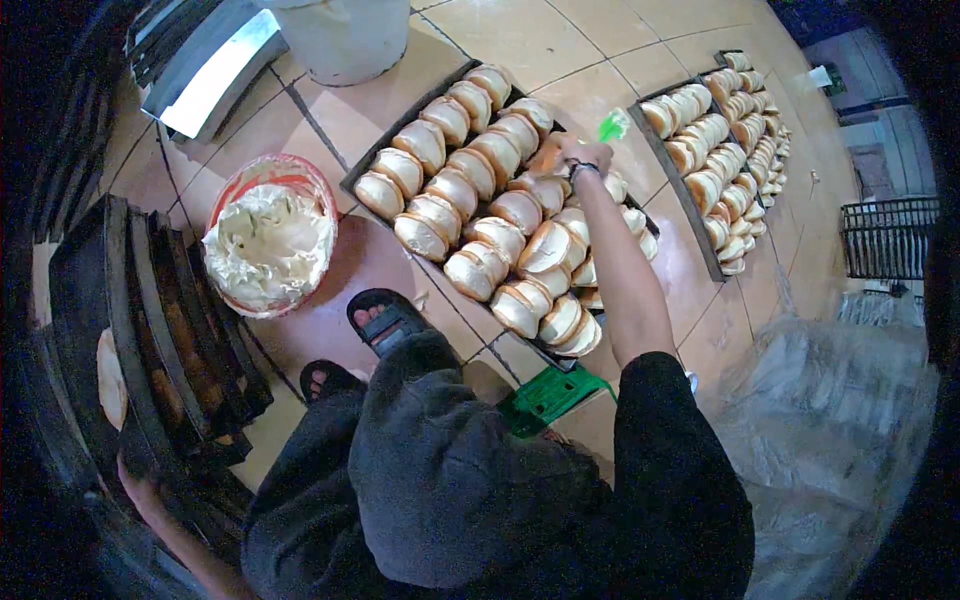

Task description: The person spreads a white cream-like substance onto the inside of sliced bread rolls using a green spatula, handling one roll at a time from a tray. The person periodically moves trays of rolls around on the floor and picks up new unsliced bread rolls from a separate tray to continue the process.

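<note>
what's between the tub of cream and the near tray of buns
In the head view, only bare tiled floor lies between the cream tub and the near tray of buns; a sandalled foot sits just below that gap.

From my feed the light is moderate and even, coming from overhead; the tiled floor (560, 40) shows a soft sheen, brightest on the reddish tile beside the tub of cream (268, 235); the metal box (215, 70) at upper left carries a pale glare along its top face; shadows are soft and short, pooling under the near tray of buns (480, 190); the fisheye bends tile lines and tray edges toward the rim, and a black vignette swallows all four corners; the stacked trays (160, 330) at left sit in deep gloom; the far tray (715, 140) is small and soft; my right hand (580, 155) is slightly smeared; the plastic sheet (830, 420) looks hazy.
</note>
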